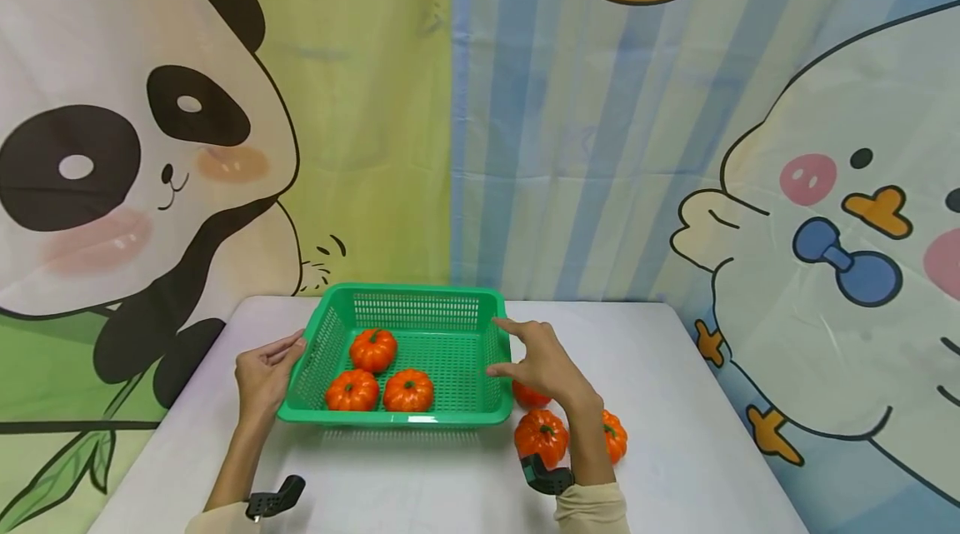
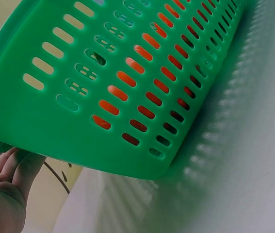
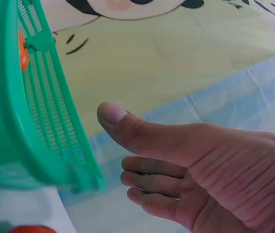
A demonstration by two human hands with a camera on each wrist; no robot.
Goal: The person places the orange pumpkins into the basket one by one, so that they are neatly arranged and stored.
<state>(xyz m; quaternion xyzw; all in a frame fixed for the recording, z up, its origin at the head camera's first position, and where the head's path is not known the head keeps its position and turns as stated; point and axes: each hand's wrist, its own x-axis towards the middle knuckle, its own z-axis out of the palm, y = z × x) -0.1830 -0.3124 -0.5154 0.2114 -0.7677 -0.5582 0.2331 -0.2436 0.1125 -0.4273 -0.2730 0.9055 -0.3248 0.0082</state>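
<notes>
A green slatted plastic basket (image 1: 397, 417) stands on the table, holding three small orange pumpkins: one at the back (image 1: 372, 350), one at front left (image 1: 352, 391), one beside it (image 1: 408, 391). My left hand (image 1: 264, 376) grips the basket's left rim, its fingers bent under the edge in the left wrist view. By the right rim is my right hand (image 1: 546, 361), thumb and fingers spread apart. In the right wrist view a gap shows between the thumb (image 3: 113, 114) and the basket (image 3: 55, 111), and the hand holds nothing.
Right of the basket, near my right forearm, lie more orange pumpkins: one in front (image 1: 542, 437), one partly hidden by the hand (image 1: 529, 395), one behind the forearm (image 1: 615, 437). A white table (image 1: 697, 401) carries everything, with a cartoon curtain (image 1: 390, 117) behind it.
</notes>
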